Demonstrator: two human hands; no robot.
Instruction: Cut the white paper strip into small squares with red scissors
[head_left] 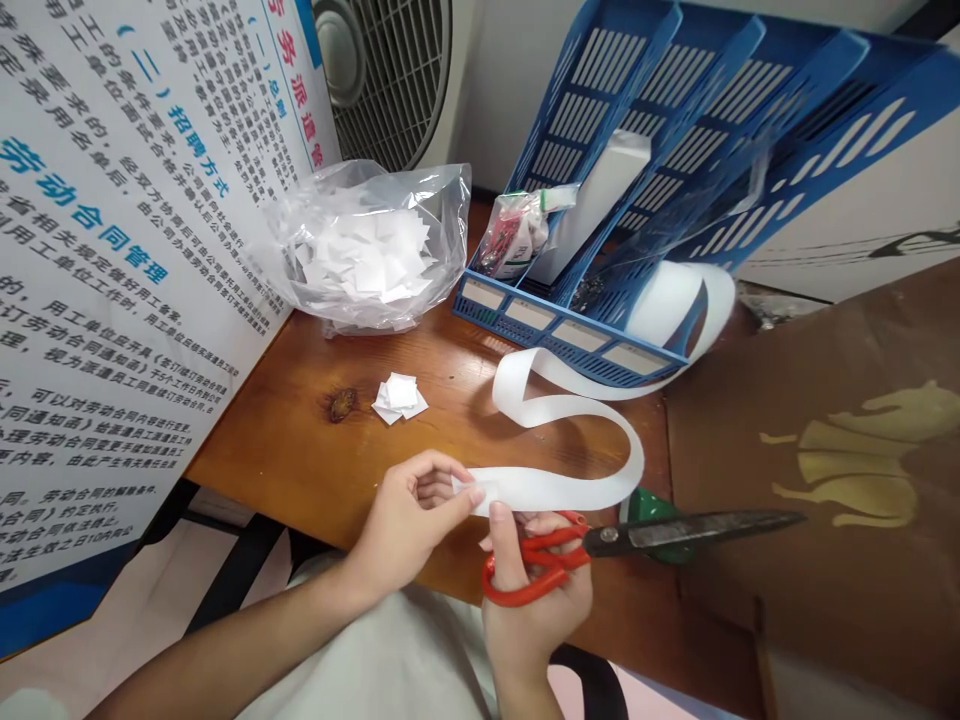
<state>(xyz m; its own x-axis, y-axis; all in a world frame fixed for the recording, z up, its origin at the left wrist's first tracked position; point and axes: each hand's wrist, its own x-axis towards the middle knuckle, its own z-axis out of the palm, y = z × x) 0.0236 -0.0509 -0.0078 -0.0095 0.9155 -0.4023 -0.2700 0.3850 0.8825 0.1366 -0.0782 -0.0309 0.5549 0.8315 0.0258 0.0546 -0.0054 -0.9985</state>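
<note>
Between thumb and fingers, my left hand (416,515) pinches the end of a long white ribbon (570,488). The ribbon loops across the desk and back up into a blue file rack. My right hand (532,600) has its fingers through the red handles of a pair of scissors (675,532), whose dark blades point right and look closed. The right thumb also lies close against the ribbon's end. Beyond the left hand, a small pile of white cut pieces (400,396) lies on the desk.
A clear plastic bag (367,250) full of white pieces stands at the back left. The blue file rack (570,330) holds a white box (600,200) and small packets. A green object (658,520) lies behind the scissors. A printed board (135,250) stands left, a brown bag (810,480) right.
</note>
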